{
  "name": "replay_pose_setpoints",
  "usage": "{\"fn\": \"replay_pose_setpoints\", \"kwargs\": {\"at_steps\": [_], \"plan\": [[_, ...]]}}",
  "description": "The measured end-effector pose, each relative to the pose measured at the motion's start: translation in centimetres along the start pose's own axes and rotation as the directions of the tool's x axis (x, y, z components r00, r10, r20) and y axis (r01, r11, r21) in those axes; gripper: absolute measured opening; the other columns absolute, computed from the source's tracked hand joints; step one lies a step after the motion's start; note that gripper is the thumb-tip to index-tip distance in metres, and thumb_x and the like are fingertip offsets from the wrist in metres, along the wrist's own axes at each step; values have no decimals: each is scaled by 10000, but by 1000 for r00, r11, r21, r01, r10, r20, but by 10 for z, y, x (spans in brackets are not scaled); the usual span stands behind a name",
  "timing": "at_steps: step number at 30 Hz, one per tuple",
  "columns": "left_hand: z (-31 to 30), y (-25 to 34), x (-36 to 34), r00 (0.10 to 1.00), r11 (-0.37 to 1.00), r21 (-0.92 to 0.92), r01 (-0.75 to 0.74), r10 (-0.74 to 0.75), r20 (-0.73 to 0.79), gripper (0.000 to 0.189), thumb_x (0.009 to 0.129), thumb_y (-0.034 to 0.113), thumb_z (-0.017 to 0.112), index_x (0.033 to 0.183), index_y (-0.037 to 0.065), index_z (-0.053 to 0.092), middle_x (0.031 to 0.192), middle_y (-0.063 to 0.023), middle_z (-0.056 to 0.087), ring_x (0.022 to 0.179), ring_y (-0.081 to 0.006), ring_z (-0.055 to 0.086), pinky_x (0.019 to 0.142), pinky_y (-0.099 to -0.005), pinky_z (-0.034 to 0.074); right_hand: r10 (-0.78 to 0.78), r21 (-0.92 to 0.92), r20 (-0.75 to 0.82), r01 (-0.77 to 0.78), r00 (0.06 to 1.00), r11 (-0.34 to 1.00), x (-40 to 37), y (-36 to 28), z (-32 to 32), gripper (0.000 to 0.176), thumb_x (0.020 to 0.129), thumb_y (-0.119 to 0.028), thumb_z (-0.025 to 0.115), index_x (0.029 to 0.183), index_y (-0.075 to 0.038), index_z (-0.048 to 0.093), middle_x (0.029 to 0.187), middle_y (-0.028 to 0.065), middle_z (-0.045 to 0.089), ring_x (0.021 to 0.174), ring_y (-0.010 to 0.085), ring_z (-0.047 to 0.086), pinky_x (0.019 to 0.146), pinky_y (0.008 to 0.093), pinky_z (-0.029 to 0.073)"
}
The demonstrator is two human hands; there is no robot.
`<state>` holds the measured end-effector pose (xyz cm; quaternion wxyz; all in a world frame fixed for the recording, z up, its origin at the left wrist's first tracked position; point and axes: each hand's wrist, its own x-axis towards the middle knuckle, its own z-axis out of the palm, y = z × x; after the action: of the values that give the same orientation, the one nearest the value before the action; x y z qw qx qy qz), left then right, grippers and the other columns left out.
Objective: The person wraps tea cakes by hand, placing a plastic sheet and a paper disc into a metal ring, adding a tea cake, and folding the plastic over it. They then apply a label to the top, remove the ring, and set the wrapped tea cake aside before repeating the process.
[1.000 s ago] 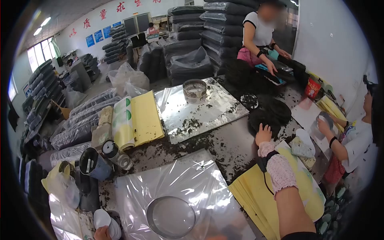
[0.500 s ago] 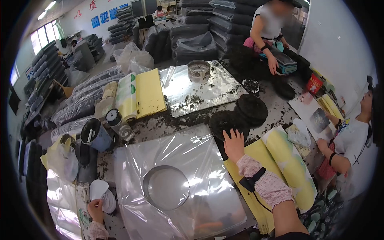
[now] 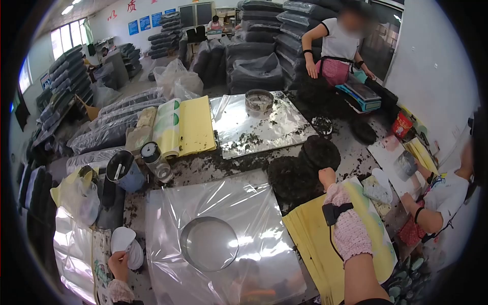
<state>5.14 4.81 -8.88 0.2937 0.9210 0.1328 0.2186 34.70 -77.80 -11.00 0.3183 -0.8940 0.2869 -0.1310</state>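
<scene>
Down at the left edge, the left hand [image 3: 118, 260] touches a small stack of white round paper discs [image 3: 127, 243]; its thumb lies on their lower edge, but I cannot tell whether it pinches them or merely rests there. Just right of it, a wide clear glossy plastic sheet [image 3: 229, 195] is spread flat on the littered grey table [image 3: 351, 152]. A shallow round metal ring [image 3: 209, 243] stands on the sheet. The ring looks empty, so nothing seems to be loaded into it yet.

Further right, a dark round pressed cake of leaf [image 3: 288, 178] lies on the table just past the sheet's far right corner, well apart from the ring. A second dark round cake [image 3: 320, 151] sits just behind it. The right hand [image 3: 327, 179], in a pink patterned sleeve, is at the nearer cake's right rim with its fingers curled down. They are hidden from this angle, so whether they clasp the cake cannot be told. Below that arm lies a fanned stack of yellow paper sheets [image 3: 312, 239], none of them pulled out. By this layout the station is prepared and the cake is within reach, but not yet in the ring or wrapped.
</scene>
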Motion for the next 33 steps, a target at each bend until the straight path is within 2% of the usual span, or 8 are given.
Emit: {"fn": "replay_pose_setpoints", "kwargs": {"at_steps": [1,8,12,18,21,27,30,33], "plan": [[0,2,1,1000,1000,5,9,-9,1,85,827,-6,742,903,-23,708,813,-119,704,690,-211,681,608,-298,544,-24,97,-144,38,989,995,15,18,16,331,847,-157,630,1127,10,691,1023,243,688,992,408,658,924,452,509],[-1,-1,-3,1000,1000,-2,4,-4,1,95,841,-17,720,934,-32,706,843,-119,704,735,-206,687,618,-298,550,-209,-59,-210,201,955,978,-22,15,21,420,855,-203,683,1210,13,623,1060,213,646,1065,403,613,968,455,489],[-1,0,-2,999,999,-13,33,-33,26,88,858,-4,714,941,-31,708,867,-124,708,748,-209,690,622,-299,557,-2,-22,44,3,999,1000,-22,4,9,448,840,-243,698,1172,50,631,1215,265,636,1110,430,618,977,447,489],[-1,3,-2,996,997,23,77,-78,45,77,871,-1,708,940,-35,699,874,-135,709,758,-221,694,627,-312,565,197,194,-170,-163,966,967,17,26,28,595,863,-230,655,1290,151,493,1247,360,598,1165,501,581,998,488,468],[2,5,-5,999,999,13,42,-42,6,77,867,-7,709,936,-39,701,872,-134,707,760,-220,695,630,-311,566,274,339,-94,-228,957,913,56,68,45,640,874,-244,645,1290,196,437,1248,397,575,1187,502,568,1007,490,464],[0,-6,-4,1000,999,26,19,-19,17,91,861,9,711,938,-39,709,869,-138,707,760,-240,697,660,-317,568,-91,-250,100,113,991,962,-24,-5,16,606,789,-418,800,1073,90,632,1184,334,617,1121,470,596,987,498,480],[-3,14,-3,996,996,9,88,-88,25,102,855,17,713,939,-40,719,869,-143,720,768,-261,706,690,-336,573,-215,-232,-86,191,973,954,-43,-9,25,492,776,-364,824,1040,19,664,1101,252,621,1070,442,580,943,513,471],[-26,5,-22,978,978,5,207,-207,-22,133,832,44,735,937,-37,729,876,-168,731,804,-271,726,732,-346,576,-297,-341,-34,268,954,901,-51,-20,63,483,769,-341,823,1007,46,657,1030,275,649,1045,442,603,899,515,478]]}}
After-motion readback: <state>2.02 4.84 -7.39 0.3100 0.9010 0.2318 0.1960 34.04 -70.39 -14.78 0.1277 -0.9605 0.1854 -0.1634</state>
